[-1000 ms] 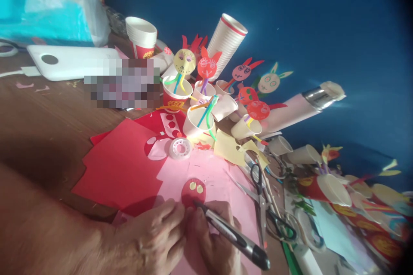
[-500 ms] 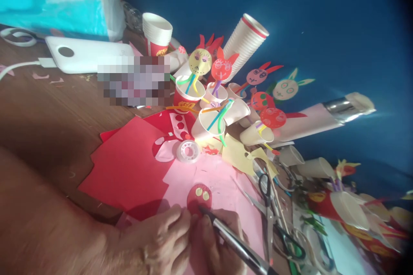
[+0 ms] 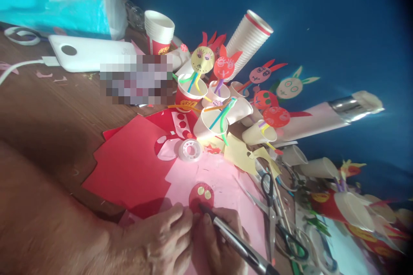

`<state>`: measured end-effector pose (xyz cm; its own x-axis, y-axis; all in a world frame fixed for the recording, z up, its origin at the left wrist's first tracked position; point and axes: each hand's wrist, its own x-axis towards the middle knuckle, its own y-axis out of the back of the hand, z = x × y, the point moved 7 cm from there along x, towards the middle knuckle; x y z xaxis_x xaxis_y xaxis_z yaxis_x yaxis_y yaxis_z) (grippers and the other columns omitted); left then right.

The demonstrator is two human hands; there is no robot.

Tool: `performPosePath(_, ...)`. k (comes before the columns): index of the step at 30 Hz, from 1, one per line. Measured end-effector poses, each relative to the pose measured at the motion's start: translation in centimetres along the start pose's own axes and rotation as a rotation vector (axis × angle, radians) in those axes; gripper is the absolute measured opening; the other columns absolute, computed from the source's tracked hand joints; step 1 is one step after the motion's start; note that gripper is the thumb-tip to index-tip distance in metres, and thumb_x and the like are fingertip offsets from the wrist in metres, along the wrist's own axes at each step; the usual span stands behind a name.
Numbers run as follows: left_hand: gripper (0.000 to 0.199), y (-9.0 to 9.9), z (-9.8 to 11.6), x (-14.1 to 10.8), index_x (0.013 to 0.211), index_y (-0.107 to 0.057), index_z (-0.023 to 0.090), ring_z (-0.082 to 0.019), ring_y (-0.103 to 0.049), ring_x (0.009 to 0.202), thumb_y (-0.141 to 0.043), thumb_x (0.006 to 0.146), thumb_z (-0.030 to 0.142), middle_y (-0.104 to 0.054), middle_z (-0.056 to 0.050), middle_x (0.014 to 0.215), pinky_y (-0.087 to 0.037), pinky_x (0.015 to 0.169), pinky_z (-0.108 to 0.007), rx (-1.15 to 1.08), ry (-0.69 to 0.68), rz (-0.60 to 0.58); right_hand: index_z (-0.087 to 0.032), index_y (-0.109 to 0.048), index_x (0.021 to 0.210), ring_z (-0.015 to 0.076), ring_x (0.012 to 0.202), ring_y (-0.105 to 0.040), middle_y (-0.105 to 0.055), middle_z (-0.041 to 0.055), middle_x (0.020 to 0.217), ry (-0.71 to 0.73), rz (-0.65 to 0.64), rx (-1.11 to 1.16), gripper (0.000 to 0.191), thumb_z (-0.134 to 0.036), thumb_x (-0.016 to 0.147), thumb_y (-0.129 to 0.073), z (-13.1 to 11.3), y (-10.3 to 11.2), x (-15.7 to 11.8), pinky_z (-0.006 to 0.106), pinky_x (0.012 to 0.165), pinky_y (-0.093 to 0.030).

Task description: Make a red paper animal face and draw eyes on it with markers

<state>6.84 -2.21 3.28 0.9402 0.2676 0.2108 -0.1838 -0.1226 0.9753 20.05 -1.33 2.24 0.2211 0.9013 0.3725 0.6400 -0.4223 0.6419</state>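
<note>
A red paper disc [image 3: 195, 198] with two small pale yellow dots lies on a pink paper sheet [image 3: 238, 206]. My right hand [image 3: 222, 240] is closed around a silver and black pen [image 3: 237, 242], its dark tip touching the disc below the dots. Curled fingers of my left hand [image 3: 167, 240] press at the lower left edge of the disc; its thumb is hidden. Just beyond the disc, a roll of clear tape [image 3: 190, 150] lies on the papers, and red paper sheets [image 3: 129, 163] spread to the left.
Scissors [image 3: 271, 206] lie to the right. Paper cups [image 3: 211, 122] with straws and cut-out paper faces [image 3: 202, 59] crowd the back. A tall cup stack [image 3: 247, 45] leans by the blue wall. A white power bank [image 3: 93, 53] with a cable and a plastic bag [image 3: 80, 4] sit at the left.
The whole view has shifted slightly to the right. Both hands, the pen and the disc keep nearly the same places relative to each other.
</note>
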Motion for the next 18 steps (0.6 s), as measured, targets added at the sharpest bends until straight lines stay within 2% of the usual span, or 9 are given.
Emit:
performPosePath(6,0.042,0.08,-0.04,-0.10,0.121,-0.072,0.019,-0.034,-0.059,0.112,-0.069,0.082,0.034,-0.072,-0.015,0.119,-0.040,0.095,-0.049,-0.001,-0.070,0.010,-0.024,-0.057,0.083,0.0119,0.042,-0.058,-0.061,-0.0063,0.052,0.013,-0.018,0.022,0.012,-0.031,0.091,-0.061,0.08,-0.07,-0.12,0.020,0.037,-0.040)
performPosePath(10,0.045,0.06,-0.15,-0.17,0.123,-0.071,0.018,-0.034,-0.059,0.111,-0.071,0.080,0.029,-0.071,-0.015,0.121,-0.039,0.095,-0.049,0.003,-0.014,0.026,-0.024,-0.056,0.081,0.0120,0.042,-0.058,-0.061,-0.0058,0.052,0.014,-0.016,0.016,0.014,-0.032,0.091,-0.061,0.06,-0.08,-0.18,0.020,0.036,-0.038)
performPosePath(14,0.042,-0.04,-0.03,-0.19,0.119,-0.073,0.019,-0.034,-0.059,0.110,-0.072,0.078,0.030,-0.072,-0.014,0.118,-0.039,0.094,-0.049,-0.030,-0.014,0.022,-0.024,-0.058,0.080,0.0118,0.041,-0.058,-0.061,-0.0060,0.051,-0.001,-0.008,0.016,0.014,-0.032,0.091,-0.062,0.16,-0.07,-0.25,0.020,0.038,-0.042)
performPosePath(18,0.043,0.19,-0.27,-0.09,0.121,-0.071,0.017,-0.034,-0.058,0.112,-0.068,0.081,0.034,-0.072,-0.015,0.116,-0.038,0.095,-0.049,-0.016,-0.032,0.048,-0.023,-0.063,0.084,0.0128,0.046,-0.063,-0.068,-0.0033,0.058,-0.029,0.000,0.003,0.012,-0.033,0.091,-0.063,0.34,0.04,-0.18,0.021,0.042,-0.046)
